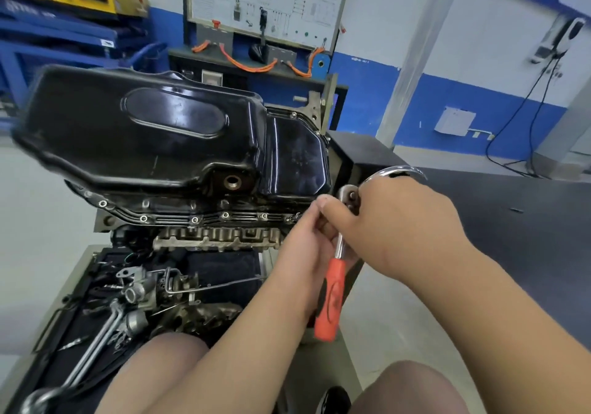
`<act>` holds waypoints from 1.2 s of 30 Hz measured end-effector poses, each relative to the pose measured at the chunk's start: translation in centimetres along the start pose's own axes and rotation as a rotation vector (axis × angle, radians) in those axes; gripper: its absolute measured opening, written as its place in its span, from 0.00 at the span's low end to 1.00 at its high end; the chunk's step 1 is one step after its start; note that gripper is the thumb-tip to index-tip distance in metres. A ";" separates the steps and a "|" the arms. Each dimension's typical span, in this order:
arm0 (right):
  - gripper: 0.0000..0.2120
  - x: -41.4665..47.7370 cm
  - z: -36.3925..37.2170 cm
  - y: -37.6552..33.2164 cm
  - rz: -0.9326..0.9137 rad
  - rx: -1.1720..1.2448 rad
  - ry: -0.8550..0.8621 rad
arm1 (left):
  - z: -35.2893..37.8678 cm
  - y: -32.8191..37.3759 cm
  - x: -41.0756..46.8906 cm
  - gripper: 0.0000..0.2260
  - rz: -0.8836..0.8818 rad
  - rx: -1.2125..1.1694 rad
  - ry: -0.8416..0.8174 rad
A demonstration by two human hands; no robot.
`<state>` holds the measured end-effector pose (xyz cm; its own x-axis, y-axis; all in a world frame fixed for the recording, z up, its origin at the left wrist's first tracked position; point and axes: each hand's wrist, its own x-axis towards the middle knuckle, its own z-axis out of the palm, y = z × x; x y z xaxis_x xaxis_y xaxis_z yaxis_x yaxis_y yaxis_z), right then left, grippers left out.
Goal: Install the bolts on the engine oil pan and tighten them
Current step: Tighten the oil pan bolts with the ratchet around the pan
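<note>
**Steadying the ratchet (331,298)**

The oil pan (144,132) is sitting left, bolts (195,220) lining its near flange. My left hand (303,247) is pinching the ratchet's neck to steady it. My right hand (406,221) is curling over the head, pressing inward.

An oil pan (160,132) sits on an engine block (217,239) at centre left, with a row of bolts (194,220) along its near flange. At the flange's right end is a ratchet wrench (335,285); the left hand (307,247) grips its shaft and the right hand (399,221) covers its head. Nearer, a tray (220,268) holds loose parts (140,292), and a panel board (265,0) stands far behind.
</note>
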<state>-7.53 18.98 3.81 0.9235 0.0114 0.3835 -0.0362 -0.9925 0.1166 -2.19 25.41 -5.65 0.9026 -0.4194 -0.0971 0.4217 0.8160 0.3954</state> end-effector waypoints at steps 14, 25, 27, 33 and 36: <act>0.09 1.9 -1.2 3.4 -0.385 -0.304 0.060 | 0.7 -0.1 0.6 0.13 -0.020 0.128 0.097; 0.29 -0.3 -0.2 0.8 -0.017 -0.041 -0.061 | -1.1 0.5 0.3 0.13 -0.070 0.059 0.000; 0.22 -0.2 -0.4 1.6 -0.129 -0.116 -0.028 | -1.2 0.4 0.4 0.12 -0.073 0.053 -0.007; 0.08 0.3 -0.9 2.8 -0.373 -0.249 0.158 | -0.8 0.2 1.1 0.12 -0.062 0.089 0.002; 0.19 0.8 -0.7 1.9 -0.188 -0.165 0.100 | -0.8 0.7 1.5 0.13 -0.053 0.098 -0.038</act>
<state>-7.16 17.18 4.93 0.8777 0.2140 0.4287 0.0633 -0.9386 0.3391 -0.45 25.66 -6.28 0.8747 -0.4769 -0.0864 0.4563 0.7502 0.4785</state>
